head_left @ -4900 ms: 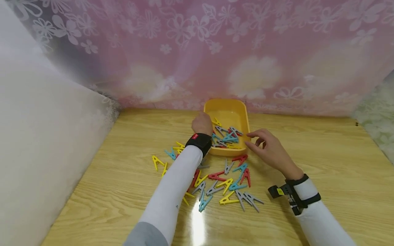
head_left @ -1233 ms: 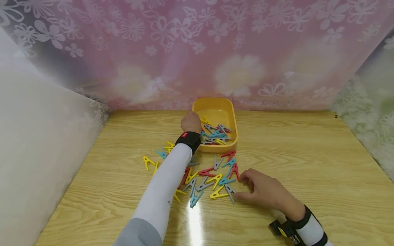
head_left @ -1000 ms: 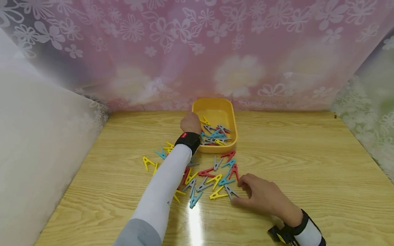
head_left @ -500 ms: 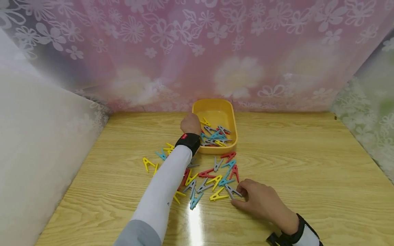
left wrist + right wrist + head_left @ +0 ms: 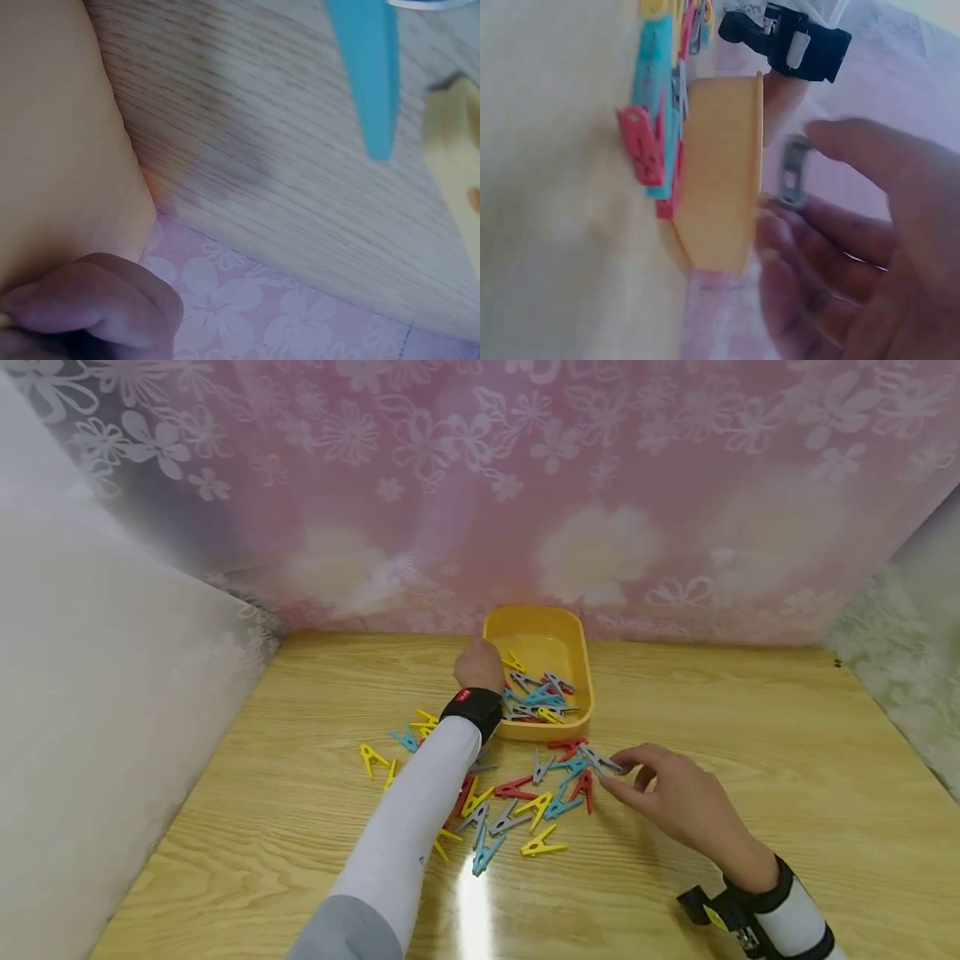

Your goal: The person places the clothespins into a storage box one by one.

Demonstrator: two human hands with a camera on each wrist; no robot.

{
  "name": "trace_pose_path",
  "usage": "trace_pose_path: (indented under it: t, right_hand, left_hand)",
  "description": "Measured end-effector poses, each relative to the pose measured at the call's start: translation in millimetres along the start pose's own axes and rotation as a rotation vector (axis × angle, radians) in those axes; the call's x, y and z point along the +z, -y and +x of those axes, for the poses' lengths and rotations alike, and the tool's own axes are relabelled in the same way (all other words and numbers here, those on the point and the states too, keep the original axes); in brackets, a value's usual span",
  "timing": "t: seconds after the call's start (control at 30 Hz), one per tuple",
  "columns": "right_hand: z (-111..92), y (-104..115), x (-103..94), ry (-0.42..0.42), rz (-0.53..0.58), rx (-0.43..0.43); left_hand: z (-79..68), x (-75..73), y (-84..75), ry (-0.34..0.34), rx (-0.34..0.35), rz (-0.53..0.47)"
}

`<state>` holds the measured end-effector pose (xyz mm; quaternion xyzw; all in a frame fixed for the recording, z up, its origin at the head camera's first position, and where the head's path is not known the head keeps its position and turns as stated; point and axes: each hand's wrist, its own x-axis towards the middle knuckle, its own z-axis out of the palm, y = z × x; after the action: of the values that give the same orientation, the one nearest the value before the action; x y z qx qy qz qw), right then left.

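Observation:
My right hand (image 5: 678, 797) pinches a grey clothespin (image 5: 598, 761) between thumb and fingertips, raised over the red and blue ones near the tub. In the right wrist view this clothespin (image 5: 792, 171) appears edge-on, beyond the tub's near wall. A yellow plastic tub (image 5: 586, 689) stands at the back, with grey, blue, red and yellow clothespins (image 5: 540, 696) in its near half. At its left side my left hand (image 5: 478, 664) grips the rim. Curled left fingers (image 5: 105, 304) show at the tub wall (image 5: 56, 142) in the left wrist view.
Loose clothespins (image 5: 513, 787) in several colours lie spread in front of the tub, some hidden under the left forearm (image 5: 420, 810). The wooden table (image 5: 750, 718) ends at a pink flowered cloth (image 5: 480, 510) behind the tub. A white wall (image 5: 112, 652) borders the left.
My right hand has picked up the grey clothespin from the front right of the scattered ones and carried it up towards the tub. The left hand keeps its place on the rim.

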<state>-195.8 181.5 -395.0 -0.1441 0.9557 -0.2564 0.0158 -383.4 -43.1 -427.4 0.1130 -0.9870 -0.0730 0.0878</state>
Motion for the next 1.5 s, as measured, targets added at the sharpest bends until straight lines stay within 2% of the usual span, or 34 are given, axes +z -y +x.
trace_pose_path:
  t: [0.13,0.23,0.33,0.47,0.6,0.73,0.9,1.0,1.1,1.3,1.5]
  right_hand:
    - [25.9,0.8,-6.6,-0.126,0.025,-0.068]
    - [48.3,3.3,-7.7,-0.166,0.038,-0.084]
    - [66.5,5.8,-3.9,-0.163,0.022,-0.082]
    - [76.3,7.8,5.1,-0.140,0.035,-0.074]
    - [68.9,4.2,11.1,-0.163,0.096,-0.080]
    - [58.7,0.0,14.9,-0.166,0.135,-0.082]
    - [46.0,-7.3,22.1,-0.099,0.144,-0.071]
    - [38.8,-11.5,26.3,-0.043,0.159,-0.096]
    - [33.0,-14.3,30.4,0.005,0.180,-0.154]
    - [21.8,-13.8,42.1,0.111,0.208,-0.336]
    - [11.1,-4.5,48.0,0.213,0.226,-0.429]
  left_hand:
    - [-0.7,0.3,0.0,-0.014,-0.020,-0.003]
    - [-0.9,1.3,-0.1,0.002,-0.015,0.024]
    - [-1.3,0.9,-0.3,0.008,0.001,0.045]
    - [-0.7,-4.4,0.9,0.025,0.014,0.052]
    - [0.2,-10.3,-2.0,0.021,0.003,0.033]
    - [3.3,-11.8,-2.4,0.016,0.003,0.061]
    - [4.5,-6.5,-0.8,0.042,0.017,0.081]
    - [2.9,-5.1,-1.3,0.038,0.008,0.064]
    - [2.5,-6.5,-1.3,0.036,-0.006,0.045]
    - [3.8,-4.3,-1.4,0.041,-0.009,0.049]
    - [5.9,-0.5,-2.1,0.040,-0.005,0.046]
